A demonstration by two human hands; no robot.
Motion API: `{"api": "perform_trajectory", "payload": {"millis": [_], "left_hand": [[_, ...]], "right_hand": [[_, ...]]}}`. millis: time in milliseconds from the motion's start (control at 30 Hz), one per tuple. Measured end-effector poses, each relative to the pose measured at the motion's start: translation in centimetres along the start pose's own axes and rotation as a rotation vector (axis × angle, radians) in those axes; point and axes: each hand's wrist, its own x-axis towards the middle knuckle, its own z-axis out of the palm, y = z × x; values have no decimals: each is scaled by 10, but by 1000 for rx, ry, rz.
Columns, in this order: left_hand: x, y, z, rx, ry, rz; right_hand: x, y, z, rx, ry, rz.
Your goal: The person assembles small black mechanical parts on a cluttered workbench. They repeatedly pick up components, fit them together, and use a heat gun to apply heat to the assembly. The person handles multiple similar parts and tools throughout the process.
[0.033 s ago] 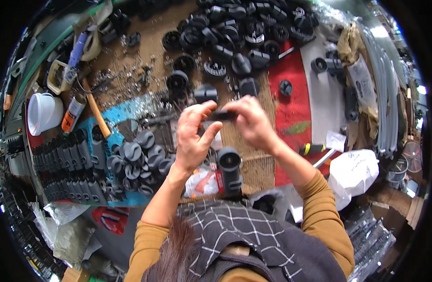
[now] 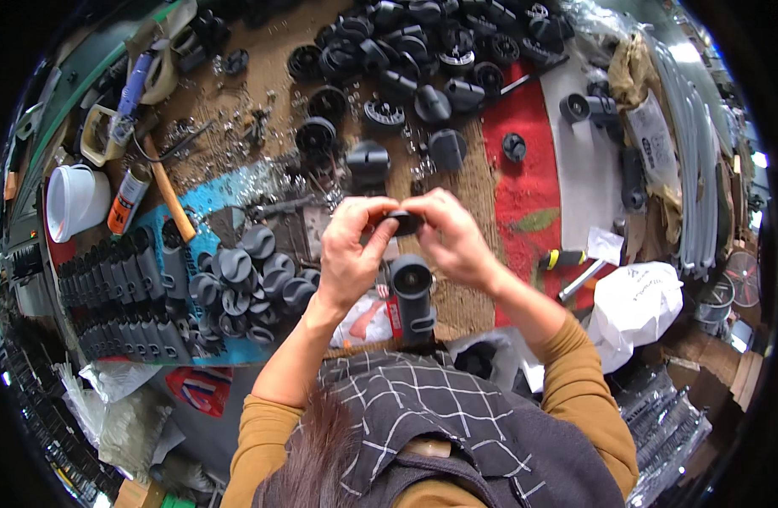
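A small black round plastic part (image 2: 403, 223) is pinched between my two hands over the middle of the bench. My left hand (image 2: 351, 254) grips its left side with thumb and forefinger. On the other side, the fingers of my right hand (image 2: 451, 237) close on its upper right edge, partly covering it. Just below stands a dark grey plastic handle with a round socket (image 2: 412, 278) at its top. Beyond my fingers lie two dark cylindrical parts, one on the left (image 2: 369, 161) and one on the right (image 2: 447, 150).
Black round parts (image 2: 406, 59) are heaped at the back. Grey caps (image 2: 235, 267) and rows of grey handles (image 2: 135, 275) lie to the left. Nearby are a wooden-handled hammer (image 2: 174, 203), spray can (image 2: 130, 199) and white bucket (image 2: 77, 203). A screwdriver (image 2: 562, 260) and white bag (image 2: 634, 313) lie right.
My left thumb and fingers, apart before, have come together on the black part. The right hand has shifted slightly down, and the part shows more of its round face.
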Motion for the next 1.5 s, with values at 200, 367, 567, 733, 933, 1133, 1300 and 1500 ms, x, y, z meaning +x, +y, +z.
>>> {"api": "perform_trajectory", "payload": {"millis": [200,367,567,733,933,1133,1300,1500], "left_hand": [[-94,-18,25,-394,-17,-754],[-96,-31,36,160,0,-564],[-92,-44,39,215,-97,-467],[-94,-60,37,-43,-260,-612],[-94,-63,38,-75,-239,-524],[-95,-78,33,-359,-284,-782],[-97,-86,32,-344,-298,-701],[-93,-78,26,-415,-344,-824]], "right_hand": [[-101,-7,54,345,118,774],[-107,6,64,-138,252,557],[-109,23,68,-192,274,502],[-111,32,73,231,172,617],[-110,37,74,198,161,576],[-109,41,68,183,59,486],[-109,39,67,127,99,499],[-110,34,61,276,58,557]]}}
